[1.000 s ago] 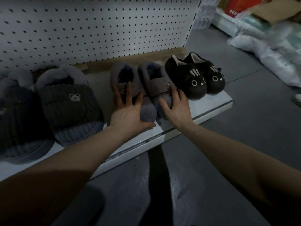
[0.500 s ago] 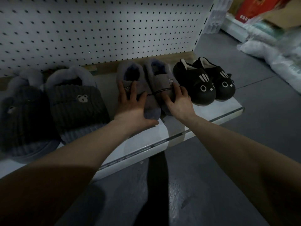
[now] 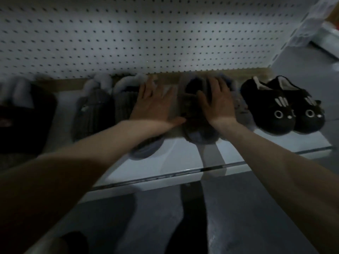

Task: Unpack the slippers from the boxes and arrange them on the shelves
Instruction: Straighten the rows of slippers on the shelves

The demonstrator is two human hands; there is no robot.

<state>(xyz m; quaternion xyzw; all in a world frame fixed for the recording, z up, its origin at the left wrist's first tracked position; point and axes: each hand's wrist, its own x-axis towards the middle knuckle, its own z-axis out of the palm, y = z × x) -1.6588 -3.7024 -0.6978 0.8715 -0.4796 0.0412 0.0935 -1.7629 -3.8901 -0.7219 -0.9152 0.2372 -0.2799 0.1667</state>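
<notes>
A white shelf [image 3: 183,153] runs under a pegboard back wall [image 3: 146,33], above a dark grey floor [image 3: 128,217]. Along it sit ribbed grey slippers [image 3: 95,110], fluffy grey slippers [image 3: 198,132] and black cat-face slippers [image 3: 282,110] (the picture is blurred). The left hand [image 3: 156,105] lies flat, fingers spread, between the grey pairs; the right hand [image 3: 218,103] presses open-palmed on the fluffy pair.

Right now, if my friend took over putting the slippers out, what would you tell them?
Left hand: flat and open between the ribbed grey slippers and the fluffy grey pair.
Right hand: open, pressing on top of the fluffy grey pair.
Black cat-face slippers sit at the right end of the white shelf.
Done: these pairs are on the shelf.
Left: straighten the fluffy pair. No boxes are in view.
</notes>
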